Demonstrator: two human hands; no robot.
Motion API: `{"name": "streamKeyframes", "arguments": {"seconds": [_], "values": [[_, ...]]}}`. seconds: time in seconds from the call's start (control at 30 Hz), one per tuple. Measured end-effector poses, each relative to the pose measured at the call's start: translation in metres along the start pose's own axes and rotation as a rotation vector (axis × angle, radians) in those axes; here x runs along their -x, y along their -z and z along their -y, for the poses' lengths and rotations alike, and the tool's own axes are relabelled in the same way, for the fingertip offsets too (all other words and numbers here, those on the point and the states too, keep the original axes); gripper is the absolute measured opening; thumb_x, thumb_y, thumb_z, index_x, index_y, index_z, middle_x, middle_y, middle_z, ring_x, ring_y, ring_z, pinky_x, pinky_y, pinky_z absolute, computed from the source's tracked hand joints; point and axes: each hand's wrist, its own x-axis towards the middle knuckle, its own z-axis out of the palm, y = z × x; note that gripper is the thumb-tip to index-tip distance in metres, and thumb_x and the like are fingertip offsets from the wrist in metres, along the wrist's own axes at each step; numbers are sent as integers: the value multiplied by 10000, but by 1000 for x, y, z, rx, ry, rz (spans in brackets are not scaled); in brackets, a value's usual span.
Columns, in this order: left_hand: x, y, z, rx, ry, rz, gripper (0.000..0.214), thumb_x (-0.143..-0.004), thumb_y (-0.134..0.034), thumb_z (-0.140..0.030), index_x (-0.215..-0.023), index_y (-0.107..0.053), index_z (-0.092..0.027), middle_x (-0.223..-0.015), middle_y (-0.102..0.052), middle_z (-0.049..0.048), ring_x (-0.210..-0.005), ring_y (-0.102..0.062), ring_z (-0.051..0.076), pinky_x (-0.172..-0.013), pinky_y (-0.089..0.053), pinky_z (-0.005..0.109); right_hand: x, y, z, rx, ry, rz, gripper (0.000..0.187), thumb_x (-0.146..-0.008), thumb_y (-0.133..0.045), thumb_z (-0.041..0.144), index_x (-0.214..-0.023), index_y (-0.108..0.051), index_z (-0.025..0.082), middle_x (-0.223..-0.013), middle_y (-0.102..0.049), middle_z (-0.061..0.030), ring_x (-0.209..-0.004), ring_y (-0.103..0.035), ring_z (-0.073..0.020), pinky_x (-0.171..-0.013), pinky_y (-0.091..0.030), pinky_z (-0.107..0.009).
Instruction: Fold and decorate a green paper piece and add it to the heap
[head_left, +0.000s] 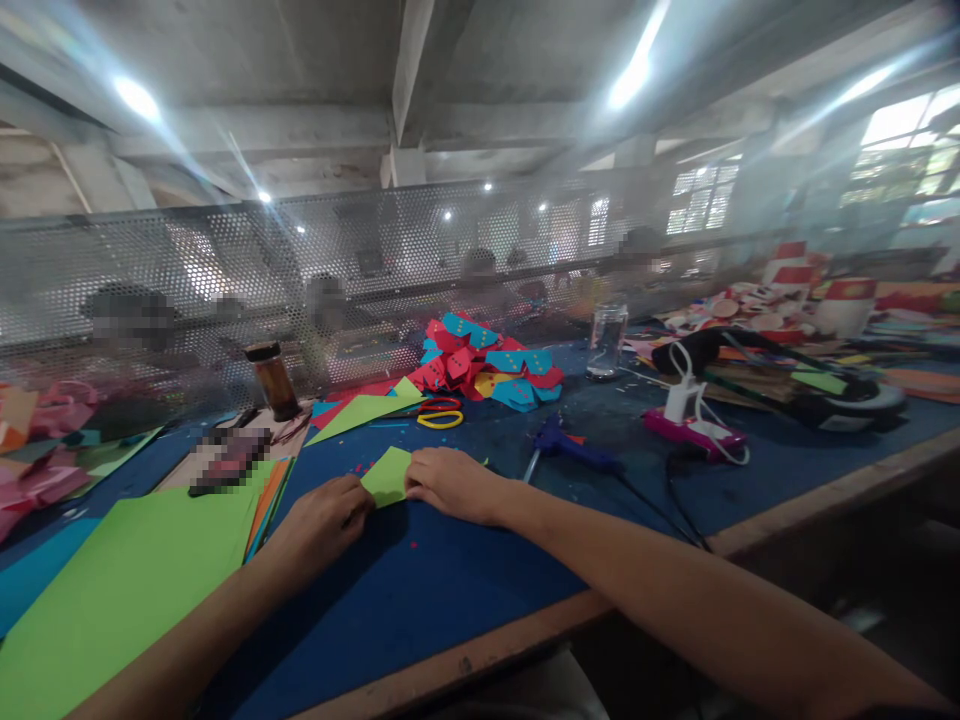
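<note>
Between my two hands a small piece of light green paper [388, 478] lies on the blue tabletop. My left hand [334, 512] is closed at the paper's left edge, its fingertips curled and partly hidden. Curled over the right edge, my right hand [453, 484] has its fingers pressed together on the paper. Just beyond are scissors [440, 419] with yellow and red handles and a larger green paper piece [364, 412]. A blue glue gun [571, 447] rests to the right of my right hand.
Large green sheets [135, 570] cover the left side. Behind stands a perforated metal screen [375, 300], with red and blue paper shapes [487, 365] piled before it. A jar [273, 382], a glass [604, 343] and a purple power strip [694, 436] stand around. The wooden table edge [465, 660] runs nearest me.
</note>
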Motion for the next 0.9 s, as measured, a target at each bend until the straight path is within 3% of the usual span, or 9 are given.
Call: {"name": "streamKeyframes", "arguments": {"seconds": [0.63, 0.9], "values": [[0, 4, -1, 75, 38, -35, 226, -789, -462, -74, -847, -624, -220, -863, -667, 22, -787, -627, 178, -675, -459, 260, 3, -1, -2, 12, 35, -8, 94, -901, -577, 235, -916, -642, 169, -931, -632, -51, -879, -568, -190, -751, -415, -282], [2, 6, 10, 49, 66, 38, 238, -763, -458, -71, -856, -625, -213, -804, -630, 14, -742, -606, 161, -648, -429, 241, 4, 6, 2, 1, 23, 22, 105, -905, -560, 220, -924, -644, 160, -942, -624, -67, -881, -565, -184, -759, -411, -280]]}}
